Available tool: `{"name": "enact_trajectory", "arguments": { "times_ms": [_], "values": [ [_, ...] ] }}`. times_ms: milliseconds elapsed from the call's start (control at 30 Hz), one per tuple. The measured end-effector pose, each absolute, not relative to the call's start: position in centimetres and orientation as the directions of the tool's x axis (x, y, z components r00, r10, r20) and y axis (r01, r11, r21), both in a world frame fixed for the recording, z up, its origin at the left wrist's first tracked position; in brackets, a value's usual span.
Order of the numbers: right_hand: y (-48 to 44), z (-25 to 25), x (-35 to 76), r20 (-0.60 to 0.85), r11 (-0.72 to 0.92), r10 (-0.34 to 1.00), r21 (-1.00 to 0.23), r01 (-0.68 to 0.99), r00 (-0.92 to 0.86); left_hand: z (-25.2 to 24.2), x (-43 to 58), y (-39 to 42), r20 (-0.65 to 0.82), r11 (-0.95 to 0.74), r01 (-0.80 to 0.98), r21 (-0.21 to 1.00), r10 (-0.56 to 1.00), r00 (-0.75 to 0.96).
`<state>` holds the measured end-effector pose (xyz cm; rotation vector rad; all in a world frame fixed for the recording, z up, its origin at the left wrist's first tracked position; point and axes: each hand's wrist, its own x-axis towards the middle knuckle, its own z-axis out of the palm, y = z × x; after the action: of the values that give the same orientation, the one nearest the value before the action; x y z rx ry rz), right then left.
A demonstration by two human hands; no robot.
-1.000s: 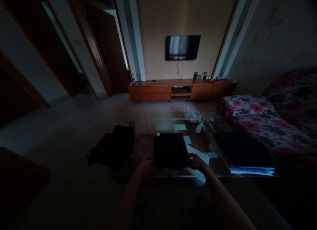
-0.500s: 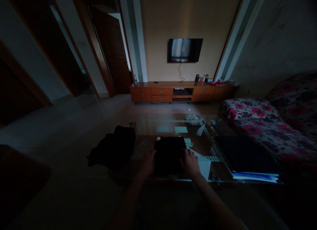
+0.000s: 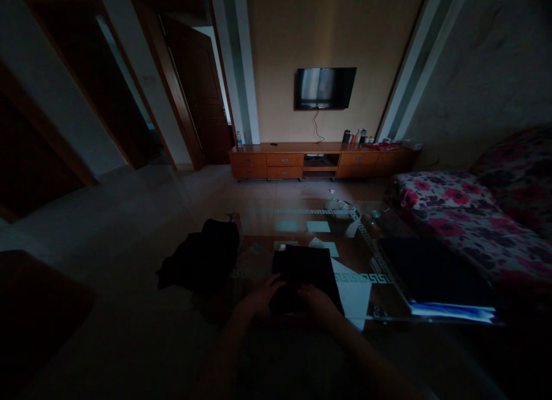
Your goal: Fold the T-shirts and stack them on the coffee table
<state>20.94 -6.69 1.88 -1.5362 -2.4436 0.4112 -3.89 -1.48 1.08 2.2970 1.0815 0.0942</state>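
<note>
A folded black cloth (image 3: 308, 265), probably a garment, lies at the near edge of the glass coffee table (image 3: 297, 239). My left hand (image 3: 263, 293) reaches over its near left part, fingers stretched out and resting on the fabric. On its near middle lies my right hand (image 3: 318, 302), fingers extended and pointing inward. The dim light hides the folds. A second black cloth (image 3: 202, 259) sits in a loose heap at the table's left side. White sheets of paper (image 3: 354, 296) stick out beside the folded cloth.
On the table's right is a dark stack with white and blue edges (image 3: 435, 279). A pair of scissors (image 3: 376, 312) appears near the front edge. The flowered sofa (image 3: 457, 199) stands right; a low wooden cabinet (image 3: 284, 161) is under the television (image 3: 325, 88).
Both hands have moved from the sides of the folded black cloth inward and nearer, onto its near part. The cloth's right side has shifted right and nearer. The view has turned slightly.
</note>
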Motion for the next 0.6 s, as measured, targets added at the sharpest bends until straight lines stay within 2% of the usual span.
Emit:
{"name": "enact_trajectory", "arguments": {
  "times_ms": [100, 233, 300, 367, 467, 533, 600],
  "values": [
    [-6.3, 4.2, 22.6, 0.089, 0.421, 0.905, -0.335, 0.843, -0.416, 1.7, -3.1, -1.8, -0.067, -0.517, 0.669, 0.533, 0.763, 0.643],
    [-6.1, 6.8, 24.5, 0.363, 0.413, 0.883, -0.303, 0.859, -0.297, 2.9, -0.7, -1.5, 0.168, -0.545, 0.554, 0.630, 0.791, 0.588],
    [-6.2, 7.7, 25.0, 0.520, 0.322, 0.843, -0.283, 0.903, -0.137, 3.9, 0.6, -1.4, 0.251, -0.525, 0.476, 0.706, 0.814, 0.524],
    [-6.4, 8.3, 25.1, 0.590, 0.111, 0.801, -0.310, 0.944, 0.100, 5.3, 1.8, -1.6, 0.273, -0.463, 0.430, 0.775, 0.859, 0.433],
    [-6.3, 8.8, 24.8, 0.571, -0.175, 0.714, -0.414, 0.893, 0.405, 7.5, 3.0, -2.1, 0.203, -0.306, 0.357, 0.882, 0.933, 0.299],
    [-5.9, 8.6, 24.5, 0.519, -0.250, 0.670, -0.516, 0.820, 0.531, 8.7, 3.4, -2.3, 0.159, -0.206, 0.268, 0.941, 0.969, 0.188],
    [-5.5, 8.0, 24.4, 0.403, -0.286, 0.652, -0.654, 0.701, 0.642, 9.6, 3.5, -2.3, 0.113, -0.120, 0.181, 0.976, 0.992, 0.048]
  ]
}}
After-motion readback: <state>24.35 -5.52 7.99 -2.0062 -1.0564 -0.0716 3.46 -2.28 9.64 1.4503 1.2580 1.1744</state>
